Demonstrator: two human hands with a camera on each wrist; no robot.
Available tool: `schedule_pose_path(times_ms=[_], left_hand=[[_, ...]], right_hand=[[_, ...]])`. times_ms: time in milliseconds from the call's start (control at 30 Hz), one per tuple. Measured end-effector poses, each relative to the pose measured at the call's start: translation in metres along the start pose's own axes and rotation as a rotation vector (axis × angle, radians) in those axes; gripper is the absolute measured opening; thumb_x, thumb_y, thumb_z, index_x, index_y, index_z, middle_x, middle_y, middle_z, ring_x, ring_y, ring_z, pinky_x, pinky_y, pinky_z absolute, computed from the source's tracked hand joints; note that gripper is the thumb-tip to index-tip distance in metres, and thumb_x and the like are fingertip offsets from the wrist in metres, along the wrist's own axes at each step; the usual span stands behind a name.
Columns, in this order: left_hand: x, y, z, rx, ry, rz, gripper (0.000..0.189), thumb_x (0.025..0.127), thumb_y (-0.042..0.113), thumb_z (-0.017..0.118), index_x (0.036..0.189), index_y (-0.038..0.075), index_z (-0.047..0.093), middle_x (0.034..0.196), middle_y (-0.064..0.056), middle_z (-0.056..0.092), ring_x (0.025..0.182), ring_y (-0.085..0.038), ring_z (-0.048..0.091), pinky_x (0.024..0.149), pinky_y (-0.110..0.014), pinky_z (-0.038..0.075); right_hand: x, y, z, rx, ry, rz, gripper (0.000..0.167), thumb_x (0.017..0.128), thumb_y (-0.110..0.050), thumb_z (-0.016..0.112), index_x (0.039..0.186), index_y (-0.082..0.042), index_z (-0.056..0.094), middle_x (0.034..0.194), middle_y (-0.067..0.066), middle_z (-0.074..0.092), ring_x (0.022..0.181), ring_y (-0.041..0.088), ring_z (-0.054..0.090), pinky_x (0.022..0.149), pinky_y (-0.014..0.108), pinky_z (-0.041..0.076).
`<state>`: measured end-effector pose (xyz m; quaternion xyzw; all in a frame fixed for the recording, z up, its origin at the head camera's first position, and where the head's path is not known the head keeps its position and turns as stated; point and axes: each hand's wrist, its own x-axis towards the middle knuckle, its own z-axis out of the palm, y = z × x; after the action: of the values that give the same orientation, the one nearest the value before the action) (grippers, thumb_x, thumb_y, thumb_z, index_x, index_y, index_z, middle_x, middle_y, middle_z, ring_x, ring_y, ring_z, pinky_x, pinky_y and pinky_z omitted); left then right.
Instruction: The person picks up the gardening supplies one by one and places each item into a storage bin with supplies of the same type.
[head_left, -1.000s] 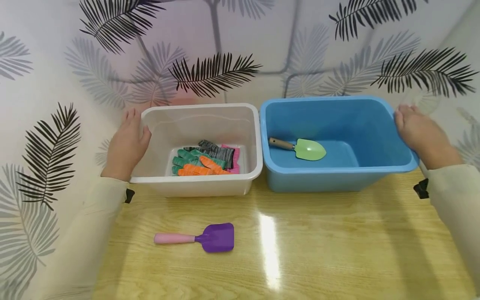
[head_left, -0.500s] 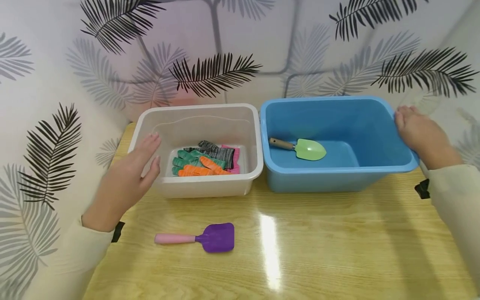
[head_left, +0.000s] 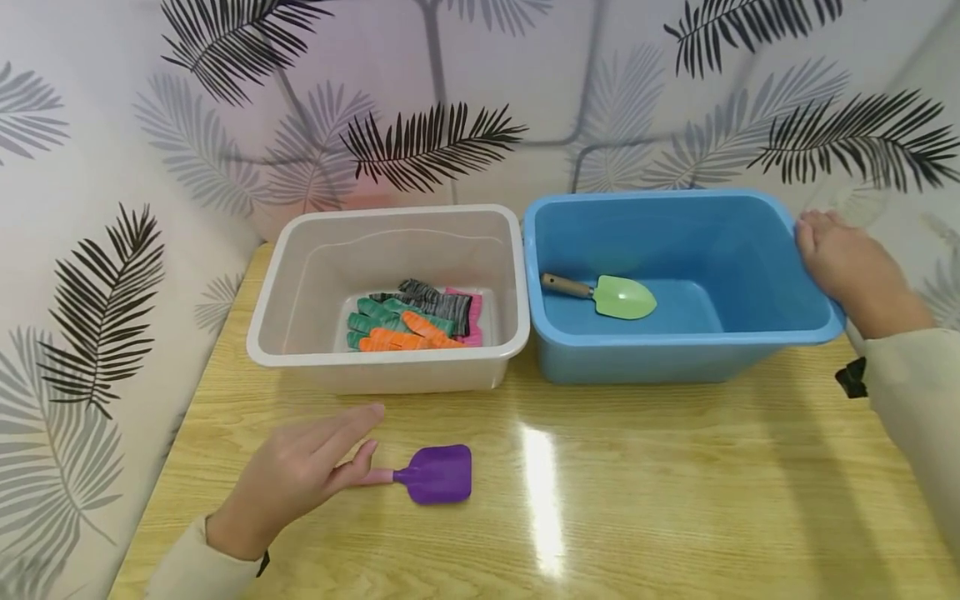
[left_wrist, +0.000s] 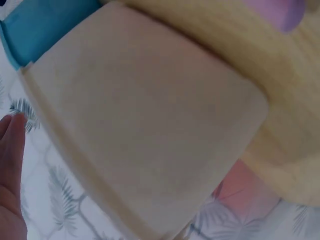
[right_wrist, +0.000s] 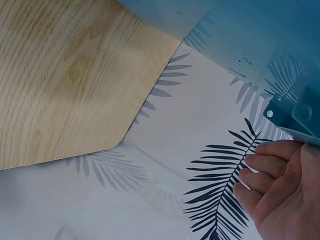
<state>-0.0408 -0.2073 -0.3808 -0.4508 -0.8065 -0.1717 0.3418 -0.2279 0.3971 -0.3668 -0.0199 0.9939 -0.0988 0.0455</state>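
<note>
My left hand (head_left: 300, 467) hovers over the pink handle of a small purple shovel (head_left: 439, 475), which lies on the table. Its fingers are extended, the thumb sits apart from them, and part of the handle is hidden beneath. In the left wrist view the fingers (left_wrist: 11, 155) show at the left edge, holding nothing. My right hand (head_left: 851, 267) rests against the right end of the blue bin (head_left: 690, 340); the right wrist view shows relaxed fingers (right_wrist: 265, 172) beside its rim. Inside that bin lies a green trowel (head_left: 624, 297) with a wooden handle.
A beige bin (head_left: 397, 360) stands left of the blue one, rims nearly touching. Orange gloves (head_left: 397, 340), green gloves (head_left: 375, 315), grey gloves (head_left: 442, 304) and a pink item (head_left: 475, 321) lie in it. A leaf-patterned cloth (head_left: 510, 75) hangs behind the wooden table (head_left: 675, 483).
My left hand has left the beige bin's left rim and come down toward me, over the purple shovel's handle. My right hand has stayed at the blue bin's end.
</note>
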Motion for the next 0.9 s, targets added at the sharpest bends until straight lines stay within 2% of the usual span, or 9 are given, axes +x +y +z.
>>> schedule_pose_path(times_ms=[67, 133, 300, 367, 467, 633, 733, 900], left_hand=[[-0.013, -0.001, 0.009, -0.027, -0.075, -0.051, 0.029, 0.093, 0.018, 0.047, 0.099, 0.0, 0.068, 0.082, -0.002, 0.069, 0.066, -0.013, 0.066, 0.054, -0.028, 0.053], [-0.029, -0.003, 0.017, -0.071, -0.167, -0.135, 0.026, 0.093, 0.018, 0.047, 0.099, 0.004, 0.068, 0.08, 0.002, 0.068, 0.065, -0.01, 0.064, 0.055, -0.026, 0.052], [-0.06, -0.004, 0.038, -0.234, -0.433, -0.446, 0.019, 0.089, 0.018, 0.06, 0.103, 0.008, 0.068, 0.096, 0.003, 0.068, 0.085, -0.01, 0.065, 0.069, -0.024, 0.053], [-0.068, -0.003, 0.044, -0.261, -0.537, -0.526, 0.022, 0.087, 0.02, 0.065, 0.104, 0.007, 0.068, 0.101, 0.001, 0.067, 0.093, -0.013, 0.063, 0.077, -0.027, 0.052], [-0.077, -0.002, 0.049, -0.268, -0.661, -0.547, 0.025, 0.085, 0.023, 0.066, 0.104, 0.006, 0.067, 0.102, 0.0, 0.064, 0.099, -0.018, 0.059, 0.085, -0.034, 0.049], [-0.09, -0.001, 0.052, -0.249, -0.763, -0.517, 0.023, 0.083, 0.023, 0.068, 0.103, 0.011, 0.066, 0.101, 0.002, 0.06, 0.097, -0.015, 0.056, 0.085, -0.036, 0.048], [-0.094, -0.001, 0.053, -0.229, -0.763, -0.492, 0.024, 0.082, 0.022, 0.069, 0.103, 0.012, 0.065, 0.1, 0.004, 0.059, 0.093, -0.014, 0.055, 0.082, -0.035, 0.048], [-0.096, -0.001, 0.056, -0.227, -0.707, -0.456, 0.018, 0.082, 0.017, 0.069, 0.099, 0.013, 0.066, 0.094, 0.007, 0.059, 0.086, -0.01, 0.054, 0.075, -0.031, 0.049]], right_hand=[[-0.001, 0.0, 0.0, 0.005, 0.003, 0.014, 0.065, 0.099, -0.037, 0.005, 0.143, 0.011, 0.011, 0.145, 0.033, 0.012, 0.134, 0.048, 0.008, 0.107, 0.057, 0.008], [-0.002, 0.002, -0.001, 0.015, 0.001, 0.019, 0.065, 0.099, -0.038, 0.006, 0.142, 0.011, 0.012, 0.145, 0.033, 0.012, 0.134, 0.048, 0.007, 0.107, 0.057, 0.008], [-0.001, 0.003, -0.002, 0.049, 0.001, -0.004, 0.066, 0.099, -0.038, 0.007, 0.141, 0.011, 0.018, 0.144, 0.034, 0.016, 0.133, 0.049, 0.01, 0.107, 0.058, 0.009], [-0.001, 0.002, -0.002, 0.056, 0.004, -0.003, 0.066, 0.099, -0.038, 0.007, 0.141, 0.011, 0.02, 0.144, 0.034, 0.018, 0.133, 0.05, 0.011, 0.106, 0.059, 0.01], [0.0, 0.002, -0.001, 0.057, 0.005, 0.006, 0.066, 0.099, -0.039, 0.007, 0.139, 0.01, 0.024, 0.142, 0.035, 0.022, 0.129, 0.053, 0.017, 0.104, 0.062, 0.014], [0.002, 0.002, 0.0, 0.047, 0.012, 0.012, 0.065, 0.099, -0.04, 0.007, 0.136, 0.01, 0.029, 0.138, 0.035, 0.028, 0.121, 0.057, 0.026, 0.098, 0.065, 0.019], [0.002, 0.003, 0.0, 0.049, 0.015, 0.008, 0.065, 0.099, -0.04, 0.008, 0.135, 0.009, 0.031, 0.137, 0.036, 0.03, 0.119, 0.058, 0.028, 0.097, 0.066, 0.021], [0.002, 0.002, 0.0, 0.045, 0.02, 0.002, 0.064, 0.099, -0.039, 0.008, 0.132, 0.009, 0.035, 0.134, 0.036, 0.033, 0.116, 0.058, 0.03, 0.095, 0.066, 0.022]])
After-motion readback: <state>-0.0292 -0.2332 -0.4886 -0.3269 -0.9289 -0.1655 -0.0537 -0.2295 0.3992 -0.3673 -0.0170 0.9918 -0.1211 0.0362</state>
